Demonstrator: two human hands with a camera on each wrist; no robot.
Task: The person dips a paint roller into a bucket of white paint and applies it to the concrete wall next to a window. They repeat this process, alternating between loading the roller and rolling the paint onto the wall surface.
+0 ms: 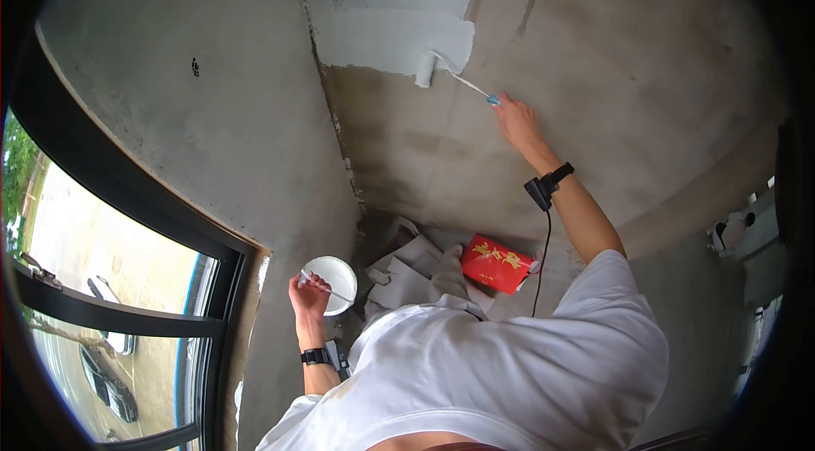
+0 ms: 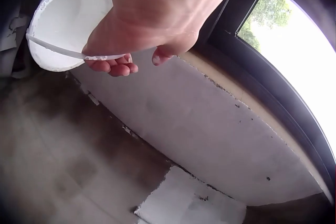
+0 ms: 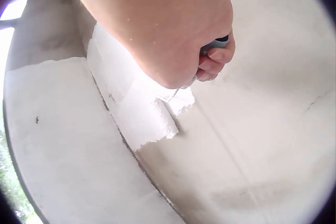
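In the head view my right hand [image 1: 516, 123] grips the blue handle [image 1: 493, 100] of a paint roller. Its white roller sleeve [image 1: 424, 70] lies at the lower edge of a white painted patch [image 1: 382, 37] on the brownish wall [image 1: 611, 69]. The right wrist view shows curled fingers [image 3: 211, 66] around the handle, with the roller sleeve [image 3: 164, 120] beyond, partly behind the hand. Lower left, my left hand [image 1: 309, 298] holds a white bucket [image 1: 353, 280] by its bail handle [image 2: 55, 48]. White paint coats the bucket's rim [image 2: 32, 22].
A window [image 1: 216, 290] with a dark frame is close on the left, beside a grey wall [image 1: 212, 137]. Below stand a red box [image 1: 499, 266] and crumpled pale sheets [image 1: 403, 277] in the corner. A black cable [image 1: 544, 260] hangs from the right wristband.
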